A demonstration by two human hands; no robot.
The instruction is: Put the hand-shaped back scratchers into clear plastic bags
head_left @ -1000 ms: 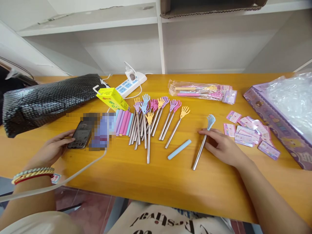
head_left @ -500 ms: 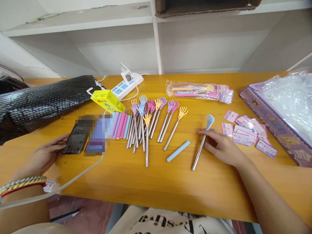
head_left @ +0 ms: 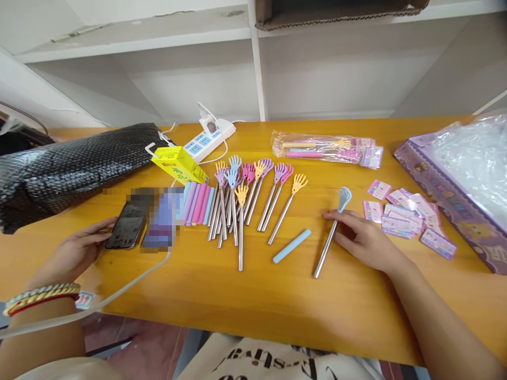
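My left hand point(head_left: 73, 250) grips the left edge of a dark smartphone point(head_left: 125, 228) at the table's left side. On the right, my right hand point(head_left: 368, 241) has its fingers closed around the upper rod of a back scratcher point(head_left: 327, 248) with a light-blue hand-shaped head and a metal rod. A loose light-blue tube point(head_left: 292, 246) lies to its left. Several more back scratchers point(head_left: 241, 232) with yellow, pink, purple and blue heads lie in the middle. Beside them is a row of pastel tubes point(head_left: 198, 203).
At the back lies a clear-wrapped pack point(head_left: 317, 146). Small printed cards point(head_left: 402, 219) are scattered right, near a purple box point(head_left: 447, 195) holding clear plastic. Left are a yellow carton point(head_left: 180, 164), a power strip point(head_left: 209, 140), black bubble wrap point(head_left: 79, 166) and a white cable point(head_left: 130, 287).
The whole view has shifted slightly, so things sit a little further right. Both hands keep their holds, and nothing on the table has visibly moved.
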